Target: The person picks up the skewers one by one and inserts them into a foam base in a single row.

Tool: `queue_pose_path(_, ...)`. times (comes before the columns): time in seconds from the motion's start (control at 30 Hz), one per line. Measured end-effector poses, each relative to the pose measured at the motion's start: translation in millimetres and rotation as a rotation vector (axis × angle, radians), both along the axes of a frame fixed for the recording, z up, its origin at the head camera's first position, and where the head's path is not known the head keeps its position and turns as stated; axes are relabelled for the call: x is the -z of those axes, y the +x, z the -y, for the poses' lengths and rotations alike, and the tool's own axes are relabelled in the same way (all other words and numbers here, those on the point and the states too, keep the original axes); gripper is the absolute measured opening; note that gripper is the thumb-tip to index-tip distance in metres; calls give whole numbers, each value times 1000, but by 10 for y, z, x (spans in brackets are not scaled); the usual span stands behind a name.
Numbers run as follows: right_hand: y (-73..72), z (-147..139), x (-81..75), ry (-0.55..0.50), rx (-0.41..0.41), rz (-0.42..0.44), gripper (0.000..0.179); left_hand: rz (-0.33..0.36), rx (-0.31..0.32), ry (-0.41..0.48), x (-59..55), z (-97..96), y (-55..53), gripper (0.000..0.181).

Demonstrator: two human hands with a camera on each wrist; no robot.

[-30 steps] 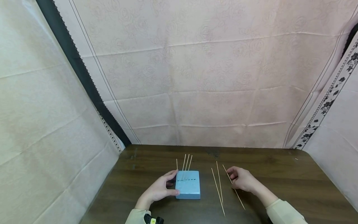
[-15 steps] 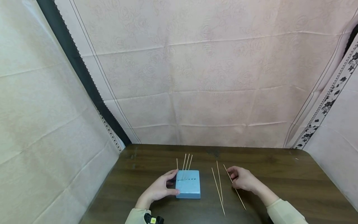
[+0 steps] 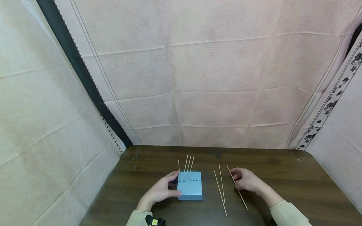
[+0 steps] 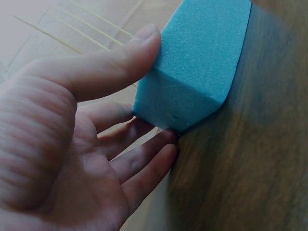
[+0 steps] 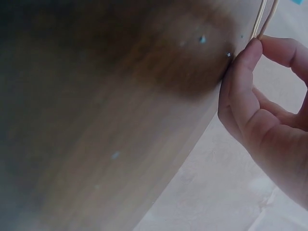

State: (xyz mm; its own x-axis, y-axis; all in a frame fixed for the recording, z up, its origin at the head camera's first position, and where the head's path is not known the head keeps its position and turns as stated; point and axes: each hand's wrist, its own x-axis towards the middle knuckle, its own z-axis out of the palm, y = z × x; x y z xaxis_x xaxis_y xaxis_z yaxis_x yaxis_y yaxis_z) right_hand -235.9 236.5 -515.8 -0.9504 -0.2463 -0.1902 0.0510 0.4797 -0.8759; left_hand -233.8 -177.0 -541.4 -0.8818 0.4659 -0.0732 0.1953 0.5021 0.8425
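Note:
My left hand (image 3: pixel 159 191) grips the left side of a light blue foam block (image 3: pixel 190 190), thumb at the near corner and index finger at the far one. In the left wrist view the thumb lies against the block (image 4: pixel 202 43) and the other fingers reach its lower edge. Several thin wooden sticks (image 3: pixel 189 163) stand in the block's far part, beside a row of small holes. To the right, my right hand (image 3: pixel 246 180) pinches another thin wooden stick (image 3: pixel 242 198) between thumb and index finger, low over the table. The right wrist view shows those fingertips meeting at the stick.
Two loose sticks (image 3: pixel 218 188) lie on the dark wooden table (image 3: pixel 169 216) between the block and my right hand, close together at their near ends. Small blue crumbs (image 5: pixel 202 39) dot the tabletop. Pale cloth (image 3: pixel 212 78) hangs behind and at both sides.
My right hand and the stick's far end have shifted slightly to the right. The left hand, the block and the two loose sticks stay where they were.

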Motion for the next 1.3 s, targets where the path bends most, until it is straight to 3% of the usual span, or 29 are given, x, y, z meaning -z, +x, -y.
queue_pose_path(0.7, -33, -106, 33, -68, -28, 49, 72, 5, -6, -9, -11, 7, 7, 94)
queue_pose_path(0.93, -26, -156, 8, -100, -36, 49, 63, 2, -7, -10, -10, 5, 11, 94)
queue_pose_path(1.3, -23, -237, -22, -111, 24, 57, 52, 2, -10, -6, -2, 7, 15, 94)
